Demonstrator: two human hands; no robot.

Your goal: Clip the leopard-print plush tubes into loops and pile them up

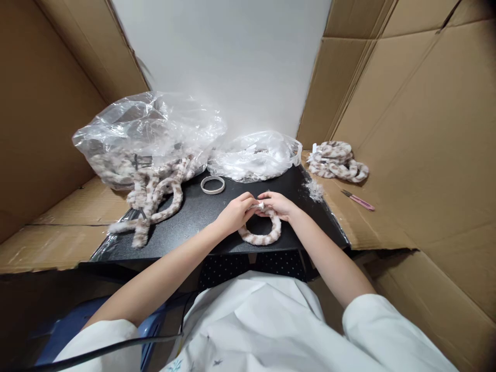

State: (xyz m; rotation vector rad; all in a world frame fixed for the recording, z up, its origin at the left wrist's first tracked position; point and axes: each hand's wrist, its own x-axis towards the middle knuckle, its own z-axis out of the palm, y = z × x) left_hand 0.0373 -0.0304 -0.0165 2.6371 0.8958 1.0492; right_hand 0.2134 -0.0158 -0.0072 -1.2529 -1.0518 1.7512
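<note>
A fluffy white-and-brown spotted ring [260, 239] lies in front of me at the near edge of the black table [194, 232]. Both hands meet at its far side, where a small white end shows between the fingertips. My left hand [237, 211] is closed, pinching the ring near that white end. From the other side, my right hand [281, 206] has its fingers curled around the same part of the ring. The fingers partly cover the join, so its detail cannot be made out.
A clear plastic bag [155, 119] with furry strips [176, 199] spilling out stands left. Behind are a tape roll [213, 191] and another plastic bag [253, 160]. On cardboard at right lie furry rings [337, 163], fluff [314, 191] and pink thread snips [360, 201]. Cardboard walls flank the table.
</note>
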